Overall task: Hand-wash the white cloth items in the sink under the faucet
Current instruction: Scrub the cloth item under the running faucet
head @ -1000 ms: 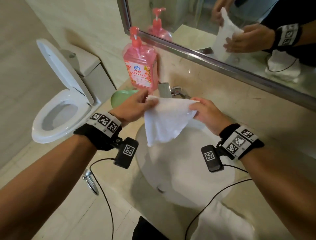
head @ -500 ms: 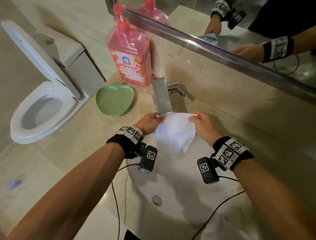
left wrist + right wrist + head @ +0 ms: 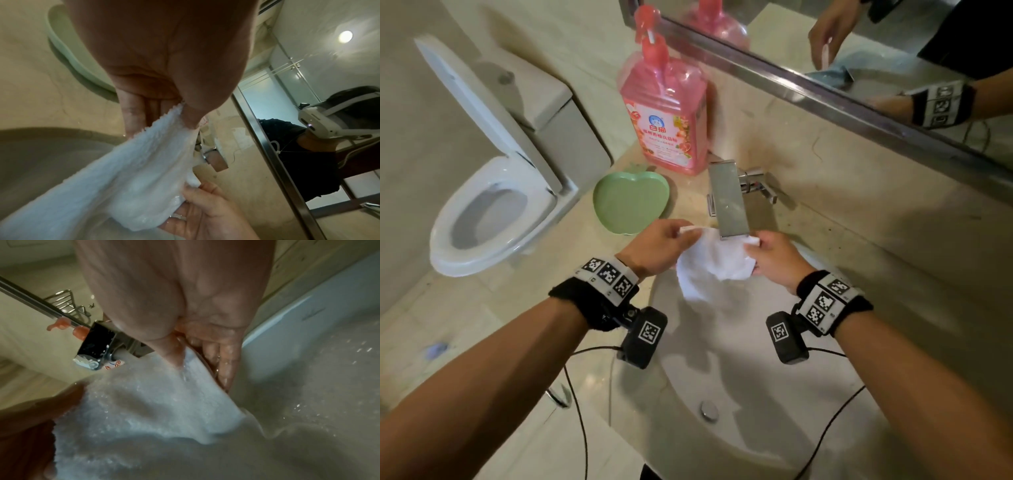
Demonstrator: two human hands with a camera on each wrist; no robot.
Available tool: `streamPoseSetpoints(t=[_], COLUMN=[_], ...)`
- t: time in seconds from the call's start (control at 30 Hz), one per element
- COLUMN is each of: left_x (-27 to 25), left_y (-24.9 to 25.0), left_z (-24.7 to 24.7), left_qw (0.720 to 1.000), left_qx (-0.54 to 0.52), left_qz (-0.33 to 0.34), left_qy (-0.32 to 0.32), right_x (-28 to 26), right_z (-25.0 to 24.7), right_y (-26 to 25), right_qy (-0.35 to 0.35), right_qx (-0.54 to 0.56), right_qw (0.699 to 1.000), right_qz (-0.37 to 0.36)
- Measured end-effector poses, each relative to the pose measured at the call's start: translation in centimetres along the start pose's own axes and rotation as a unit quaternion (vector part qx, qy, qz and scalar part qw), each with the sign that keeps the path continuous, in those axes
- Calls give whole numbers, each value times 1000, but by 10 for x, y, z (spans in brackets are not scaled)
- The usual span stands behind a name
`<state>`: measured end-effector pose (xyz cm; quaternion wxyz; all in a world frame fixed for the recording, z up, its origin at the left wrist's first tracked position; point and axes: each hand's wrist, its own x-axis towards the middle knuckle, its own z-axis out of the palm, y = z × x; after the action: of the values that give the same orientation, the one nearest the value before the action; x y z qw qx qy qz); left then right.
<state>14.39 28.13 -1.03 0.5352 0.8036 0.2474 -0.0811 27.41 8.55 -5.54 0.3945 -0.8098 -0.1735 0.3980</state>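
A white cloth (image 3: 714, 263) hangs stretched between both hands, right under the mouth of the flat steel faucet (image 3: 727, 198) and above the white sink (image 3: 722, 370). My left hand (image 3: 664, 245) pinches its left corner between thumb and fingers; the left wrist view shows that corner (image 3: 164, 125) caught under the thumb. My right hand (image 3: 774, 255) pinches the right corner, with the wet cloth (image 3: 154, 399) under the thumb in the right wrist view. Wet patches and droplets show on the cloth and on the right fingers (image 3: 224, 356).
A pink soap pump bottle (image 3: 666, 116) stands behind the faucet, with a green apple-shaped dish (image 3: 630, 202) to its left on the beige counter. A toilet (image 3: 489, 192) with its lid up is at far left. A mirror (image 3: 859, 51) runs along the wall. The sink drain (image 3: 709, 409) is near me.
Both hands have lowered the cloth from in front of the faucet to just under its mouth, and the cloth now sags into the sink. The head view has tilted down.
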Motion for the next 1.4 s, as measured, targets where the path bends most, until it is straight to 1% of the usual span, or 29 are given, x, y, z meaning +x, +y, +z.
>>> streamPoseSetpoints(t=[0.2, 0.3, 0.37, 0.43, 0.47, 0.5, 0.57, 0.63, 0.67, 0.73, 0.77, 0.8, 0.87, 0.9, 0.97, 1.03, 1.1, 1.13, 1.2, 1.27, 1.3, 1.37, 1.4], left_x=[-8, -6, -3, 1, 5, 9, 20, 27, 30, 35, 39, 42, 49, 52, 55, 55, 50, 47, 42, 36, 33, 26, 22], left_y=[-13, -18, -19, -17, -16, -13, -9, -4, -2, 0, 0, 0, 1, 2, 0, -1, -5, -7, -13, -17, -18, -20, -21], left_z=[-16, -17, -13, -7, -2, 4, 16, 28, 32, 45, 52, 60, 72, 74, 72, 63, 54, 51, 44, 37, 33, 25, 21], left_qw=[999, 996, 996, 997, 998, 998, 997, 995, 995, 993, 988, 981, 973, 975, 987, 995, 997, 997, 998, 1000, 1000, 999, 998], left_qx=[-20, -38, -45, -39, -20, 5, 19, -14, -17, 55, 105, 152, 200, 192, 127, 68, 39, 37, 36, 5, -9, -2, 30], left_qz=[8, 1, -6, -14, -19, -25, -58, -97, -89, -31, -10, -6, -17, -18, 5, 18, 31, 37, 27, -8, -25, -43, -43], left_qy=[50, 81, 81, 67, 60, 53, 38, -1, -32, -101, -117, -119, -110, -109, -99, -71, -66, -65, -42, -7, -3, -25, -47], right_x=[12, 10, 7, 6, 5, 4, 3, -2, -4, -8, -9, -10, -10, -11, -14, -17, -17, -16, -13, -8, -6, -2, 0], right_z=[25, 32, 29, 21, 16, 13, 7, 1, -2, -8, -11, -12, -14, -16, -20, -21, -18, -18, -18, -16, -13, -3, 3], right_y=[-18, -17, -15, -10, -10, -8, -4, -3, -2, 2, 4, 7, 11, 14, 22, 30, 35, 36, 32, 27, 22, 14, 10], right_qy=[-23, -42, -57, -62, -60, -56, -42, -27, -20, 4, 22, 41, 71, 72, 38, 1, -7, -8, -11, 1, 7, 16, 23], right_qx=[34, 19, -12, -72, -101, -108, -61, 14, 46, 61, 50, 40, 26, 22, 0, -76, -134, -126, -69, 9, 37, 57, 55], right_qw=[999, 999, 998, 994, 991, 990, 996, 999, 998, 997, 998, 997, 994, 994, 997, 996, 990, 991, 997, 1000, 999, 998, 998], right_qz=[-8, 7, -11, -55, -69, -69, -45, -26, -27, -37, -44, -55, -78, -77, -62, -50, -51, -48, -36, -24, -23, -26, -24])
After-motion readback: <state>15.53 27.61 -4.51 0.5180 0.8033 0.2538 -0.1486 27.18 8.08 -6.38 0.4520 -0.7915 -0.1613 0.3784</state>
